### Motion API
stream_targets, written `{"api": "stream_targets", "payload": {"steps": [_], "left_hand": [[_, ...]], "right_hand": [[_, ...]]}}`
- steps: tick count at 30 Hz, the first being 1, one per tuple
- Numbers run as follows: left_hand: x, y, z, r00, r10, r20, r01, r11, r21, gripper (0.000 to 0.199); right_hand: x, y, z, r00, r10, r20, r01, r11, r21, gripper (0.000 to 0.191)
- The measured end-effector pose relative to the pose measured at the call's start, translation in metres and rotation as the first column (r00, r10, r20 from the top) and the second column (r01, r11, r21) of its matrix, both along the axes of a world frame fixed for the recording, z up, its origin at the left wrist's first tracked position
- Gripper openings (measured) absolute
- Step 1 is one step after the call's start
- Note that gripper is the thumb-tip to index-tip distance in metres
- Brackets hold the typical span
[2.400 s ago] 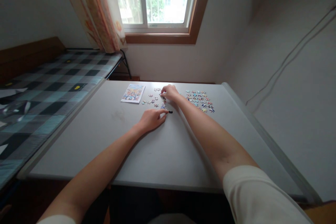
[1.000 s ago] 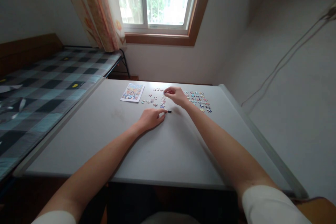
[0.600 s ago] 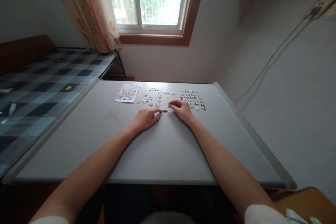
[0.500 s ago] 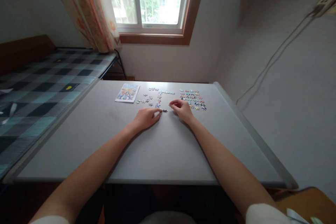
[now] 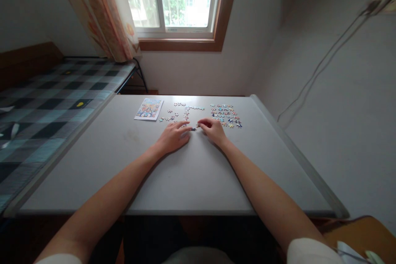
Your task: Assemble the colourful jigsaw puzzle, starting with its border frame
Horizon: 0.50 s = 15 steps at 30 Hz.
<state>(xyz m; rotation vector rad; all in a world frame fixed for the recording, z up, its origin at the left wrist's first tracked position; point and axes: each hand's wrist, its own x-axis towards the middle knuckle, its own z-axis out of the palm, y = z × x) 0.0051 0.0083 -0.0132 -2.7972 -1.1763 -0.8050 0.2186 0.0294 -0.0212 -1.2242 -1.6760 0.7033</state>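
Note:
Joined jigsaw pieces form a corner shape on the table, with a top row and a column running down from its left end. My left hand lies at the lower end of this column, fingers stretched and apart, the fingertips by a dark puzzle piece. Just to the right, my right hand pinches a small puzzle piece between thumb and forefinger, close to the dark one. The fingers partly hide the held piece.
Many loose puzzle pieces lie to the right, and several more on the left. A printed picture sheet rests farther left on the white table. A bed stands beside the table.
My right hand has brought its piece slightly left, nearer the dark piece. The fingers of my left hand have spread and now reach over the column's lower end. The view has shifted slightly.

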Motion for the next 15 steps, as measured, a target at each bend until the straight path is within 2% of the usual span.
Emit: {"api": "stream_targets", "payload": {"steps": [6,10,15], "left_hand": [[0.0033,-0.0043,0.0035,0.996,-0.024,-0.085,0.019,0.998,-0.062,0.029],[0.0038,-0.0051,0.0050,0.997,0.016,-0.080,-0.020,0.999,-0.049,0.026],[0.0036,-0.0040,0.0050,0.999,0.000,-0.055,-0.001,1.000,-0.018,0.024]], "right_hand": [[-0.0016,-0.0036,0.0047,0.989,-0.049,0.138,0.045,0.998,0.033,0.015],[-0.0018,-0.0039,0.0046,0.988,-0.031,0.151,0.028,0.999,0.023,0.014],[-0.0026,-0.0047,0.0050,0.986,-0.018,0.166,0.016,1.000,0.011,0.014]]}}
